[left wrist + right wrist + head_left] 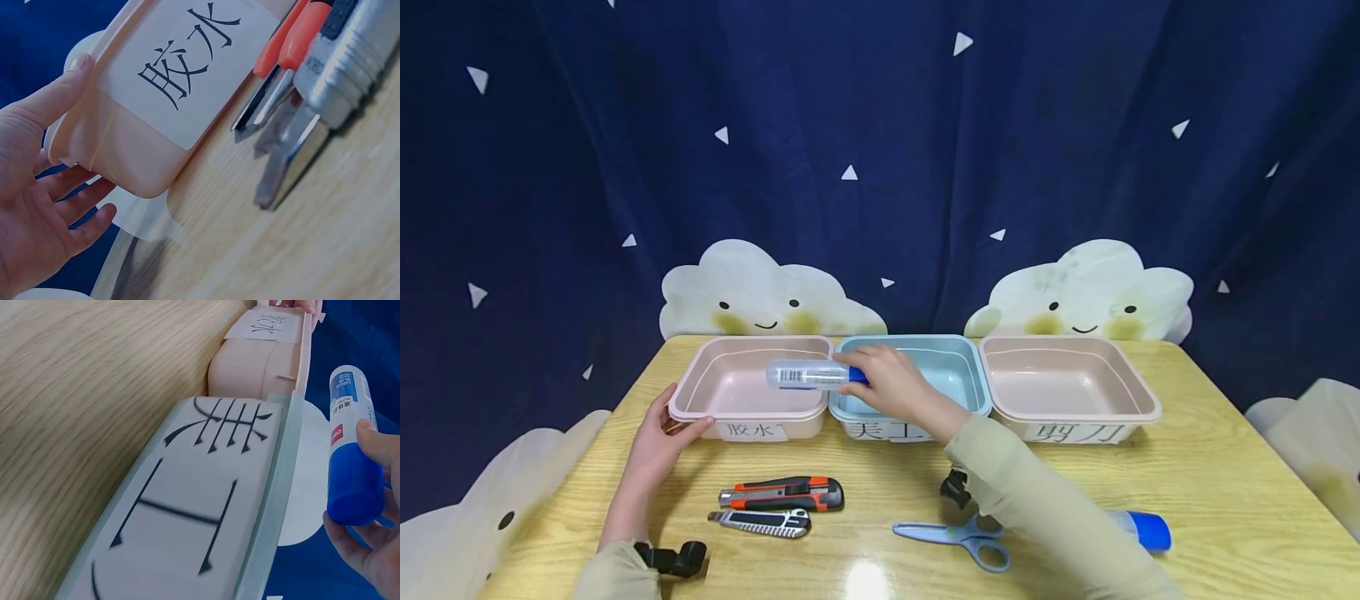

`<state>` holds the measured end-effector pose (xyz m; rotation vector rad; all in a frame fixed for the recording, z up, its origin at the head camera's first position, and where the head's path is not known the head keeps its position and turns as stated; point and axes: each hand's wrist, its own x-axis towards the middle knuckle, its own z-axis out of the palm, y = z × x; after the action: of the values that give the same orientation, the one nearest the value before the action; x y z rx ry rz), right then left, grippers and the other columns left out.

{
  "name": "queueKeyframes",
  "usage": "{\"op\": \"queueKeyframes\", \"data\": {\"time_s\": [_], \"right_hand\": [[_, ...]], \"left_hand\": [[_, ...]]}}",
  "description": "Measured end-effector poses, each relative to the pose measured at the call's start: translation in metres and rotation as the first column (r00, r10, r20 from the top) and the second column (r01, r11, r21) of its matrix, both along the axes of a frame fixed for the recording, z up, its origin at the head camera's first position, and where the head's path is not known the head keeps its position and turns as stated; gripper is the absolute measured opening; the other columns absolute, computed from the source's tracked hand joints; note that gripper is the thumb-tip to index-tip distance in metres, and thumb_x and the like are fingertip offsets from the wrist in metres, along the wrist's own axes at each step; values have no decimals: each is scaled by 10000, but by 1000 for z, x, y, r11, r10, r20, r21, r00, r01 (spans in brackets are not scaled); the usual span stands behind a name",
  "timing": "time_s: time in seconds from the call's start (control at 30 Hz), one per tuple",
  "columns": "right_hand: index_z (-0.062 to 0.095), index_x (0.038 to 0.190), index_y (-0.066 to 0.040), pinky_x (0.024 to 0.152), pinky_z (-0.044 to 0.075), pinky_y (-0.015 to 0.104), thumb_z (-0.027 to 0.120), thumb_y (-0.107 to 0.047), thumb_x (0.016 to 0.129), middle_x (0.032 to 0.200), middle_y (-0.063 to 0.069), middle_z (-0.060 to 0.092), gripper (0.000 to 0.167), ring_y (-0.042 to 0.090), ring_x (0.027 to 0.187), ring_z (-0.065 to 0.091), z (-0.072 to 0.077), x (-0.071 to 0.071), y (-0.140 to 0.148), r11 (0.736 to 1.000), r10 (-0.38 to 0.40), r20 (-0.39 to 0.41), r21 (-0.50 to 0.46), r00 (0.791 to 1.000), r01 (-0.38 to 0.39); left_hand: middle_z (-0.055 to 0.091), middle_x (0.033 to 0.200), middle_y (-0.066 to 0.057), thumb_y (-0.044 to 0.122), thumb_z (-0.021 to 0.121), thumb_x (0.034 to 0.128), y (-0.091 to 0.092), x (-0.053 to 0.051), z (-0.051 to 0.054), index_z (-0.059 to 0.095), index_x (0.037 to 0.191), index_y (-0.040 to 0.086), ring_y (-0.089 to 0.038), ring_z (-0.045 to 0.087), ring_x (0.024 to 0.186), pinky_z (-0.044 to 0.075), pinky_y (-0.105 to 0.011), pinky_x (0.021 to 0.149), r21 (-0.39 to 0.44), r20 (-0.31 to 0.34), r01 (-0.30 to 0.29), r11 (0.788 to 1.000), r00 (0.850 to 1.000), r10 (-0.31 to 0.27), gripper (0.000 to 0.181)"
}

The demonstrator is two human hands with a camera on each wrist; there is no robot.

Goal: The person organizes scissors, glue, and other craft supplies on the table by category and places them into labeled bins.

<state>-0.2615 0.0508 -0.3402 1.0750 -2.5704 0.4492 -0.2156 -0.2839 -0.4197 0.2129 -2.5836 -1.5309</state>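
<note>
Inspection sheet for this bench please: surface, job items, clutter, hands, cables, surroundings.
Surface: pale wood-grain table, with glare at the near edge.
Job's things: clear plastic glue bottle with blue cap, in hand; pink rectangular plastic bin labelled 胶水, leftmost, beside light-blue plastic bin, then second pink plastic bin.
Clutter: orange-black utility cutter, silver-black utility cutter, light-blue scissors, second blue-capped bottle partly hidden by right beige sleeve.
Hands: right hand grips the glue bottle; left hand touches the leftmost bin's near-left corner.
Cables: nothing seen.
Surroundings: navy curtain with white triangles, white smiling cloud shapes.
</note>
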Motion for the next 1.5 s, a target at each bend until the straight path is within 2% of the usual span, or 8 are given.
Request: {"op": "queueKeyframes", "data": {"time_s": [0.17, 0.3, 0.53, 0.73, 0.9, 1.07, 1.33, 1.5], "right_hand": [[579, 1227, -118, 892, 468, 340, 634, -366, 835, 1142, 46, 628, 467, 186, 1050, 580, 2, -6, -14, 1000, -13, 43, -4, 999, 13], [581, 1222, -120, 892, 467, 338, 640, -367, 832, 1153, 43, 627, 466, 186, 1050, 581, 2, -8, -24, 1000, -20, 69, 9, 997, 20], [611, 1185, -128, 792, 500, 318, 662, -394, 803, 1109, 11, 651, 468, 174, 950, 615, -3, -14, -45, 999, -32, 70, 36, 997, 30], [640, 1150, -167, 660, 495, 273, 675, -436, 777, 1064, -11, 667, 462, 141, 875, 628, -7, -19, -63, 996, -62, 61, 63, 996, 58], [681, 1058, -192, 480, 358, 200, 692, -434, 761, 853, -54, 657, 383, 67, 632, 516, -10, -21, -74, 997, -70, 89, 49, 994, 66], [686, 985, -193, 456, 289, 189, 700, -439, 749, 673, -55, 596, 340, 59, 544, 426, -16, -24, -82, 994, -98, 109, 52, 989, 93], [672, 1088, -178, 551, 413, 207, 709, -443, 737, 940, -56, 686, 441, 77, 698, 544, -26, -27, -91, 992, -118, 123, 64, 985, 111], [669, 1099, -190, 567, 406, 201, 712, -449, 731, 938, -60, 684, 452, 81, 709, 530, -30, -29, -96, 987, -153, 152, 67, 976, 144]], "left_hand": [[295, 1417, -248, 363, 649, 826, 0, -1, 1, 57, 1468, 89, -355, 384, 1215, 387, -384, 969, -13, -11, 6, 1000, 1000, -6, 915], [302, 1414, -243, 347, 650, 828, -1, -1, 0, 71, 1467, 89, -345, 382, 1213, 398, -194, 882, -17, -13, 8, 1000, 1000, -8, 901], [303, 1416, -233, 358, 649, 827, -1, -1, -4, 79, 1468, 104, -343, 375, 1218, 401, -338, 957, -16, -9, -4, 1000, 1000, 4, 895], [306, 1418, -231, 359, 652, 823, -2, 2, -5, 65, 1469, 103, -327, 386, 1206, 364, -82, 783, -6, -3, -15, 1000, 1000, 15, 910], [306, 1414, -237, 353, 650, 826, -2, 2, -4, 63, 1469, 101, -331, 381, 1205, 331, -18, 723, 8, -6, -9, 1000, 1000, 9, 906], [306, 1418, -225, 368, 650, 823, -2, -1, -3, 82, 1469, 108, -332, 375, 1214, 328, -43, 746, -2, -11, -5, 1000, 1000, 5, 899], [311, 1418, -217, 363, 650, 824, -1, -2, -3, 87, 1469, 112, -324, 373, 1214, 393, -207, 887, -7, -18, -14, 1000, 1000, 14, 892], [312, 1413, -225, 340, 650, 830, 0, -2, -4, 82, 1468, 101, -316, 373, 1209, 355, -80, 792, -1, -19, -7, 1000, 1000, 7, 887]]}}
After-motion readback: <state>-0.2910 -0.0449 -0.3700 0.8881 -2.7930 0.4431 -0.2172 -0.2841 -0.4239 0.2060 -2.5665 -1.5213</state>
